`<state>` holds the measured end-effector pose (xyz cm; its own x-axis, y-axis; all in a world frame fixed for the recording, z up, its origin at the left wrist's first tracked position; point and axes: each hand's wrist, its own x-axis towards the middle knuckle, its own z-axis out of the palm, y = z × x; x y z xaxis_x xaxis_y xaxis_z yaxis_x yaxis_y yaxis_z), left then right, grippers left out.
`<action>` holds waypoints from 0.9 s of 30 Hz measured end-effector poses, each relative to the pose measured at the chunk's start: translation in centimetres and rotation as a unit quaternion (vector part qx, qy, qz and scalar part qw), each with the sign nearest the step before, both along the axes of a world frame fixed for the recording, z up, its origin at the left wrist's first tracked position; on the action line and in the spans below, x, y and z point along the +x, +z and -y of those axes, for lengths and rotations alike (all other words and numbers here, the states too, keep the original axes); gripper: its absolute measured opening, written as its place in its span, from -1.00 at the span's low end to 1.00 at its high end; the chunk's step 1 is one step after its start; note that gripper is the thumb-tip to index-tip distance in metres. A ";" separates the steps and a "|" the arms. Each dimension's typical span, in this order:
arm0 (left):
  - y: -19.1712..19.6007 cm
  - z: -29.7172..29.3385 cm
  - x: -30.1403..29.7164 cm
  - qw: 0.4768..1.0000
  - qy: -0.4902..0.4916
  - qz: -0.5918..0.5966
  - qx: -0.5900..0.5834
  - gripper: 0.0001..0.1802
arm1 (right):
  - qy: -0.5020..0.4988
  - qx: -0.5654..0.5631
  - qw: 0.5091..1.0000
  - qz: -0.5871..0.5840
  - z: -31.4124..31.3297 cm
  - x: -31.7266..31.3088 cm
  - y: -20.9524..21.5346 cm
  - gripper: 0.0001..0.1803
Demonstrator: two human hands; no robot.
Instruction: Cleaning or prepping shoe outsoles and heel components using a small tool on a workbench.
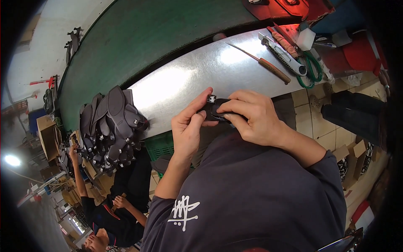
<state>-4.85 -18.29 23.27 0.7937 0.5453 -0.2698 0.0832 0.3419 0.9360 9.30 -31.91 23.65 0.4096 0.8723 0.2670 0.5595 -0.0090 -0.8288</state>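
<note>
Close to my body, at the near edge of the metal worktop (168, 90), both hands hold a small black piece (211, 108) with a white-marked end. It looks like the dark padded parts heaped to the left, but its exact kind is largely hidden by my fingers. My left hand (187, 130) grips it from the left, with the thumb pressed on it and the index finger stretched along it. From the other side, my right hand (254, 115) pinches it between thumb and fingers.
A heap of dark grey padded pieces (115, 113) lies at the left. An awl (268, 67), a utility knife (283, 54) and green-handled scissors (312, 69) lie at the right. Beyond runs a green surface (159, 25). A co-worker (113, 218) is at the lower left.
</note>
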 end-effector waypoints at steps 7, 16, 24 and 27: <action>0.4 -0.3 0.5 0.999 0.011 -0.015 -0.045 -0.58 | 0.014 0.031 0.992 0.121 -0.1 0.1 -0.3 -0.81; -0.6 -1.7 0.5 0.998 -0.039 -0.030 -0.026 -0.62 | 0.099 -0.014 0.994 -0.046 0.0 1.3 -0.5 -0.71; -0.3 -1.2 0.9 0.999 -0.026 -0.035 -0.007 -0.62 | 0.033 -0.015 0.998 -0.056 0.1 0.1 -1.7 -0.73; -0.4 -1.3 0.9 0.999 -0.021 -0.032 -0.021 -0.62 | 0.021 -0.010 0.998 -0.052 0.1 -0.1 -1.8 -0.74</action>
<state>-3.91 -17.02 22.83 0.7958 0.4993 -0.3426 0.1579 0.3752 0.9134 9.20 -31.96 21.87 0.3969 0.8941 0.2073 0.4703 -0.0041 -0.8825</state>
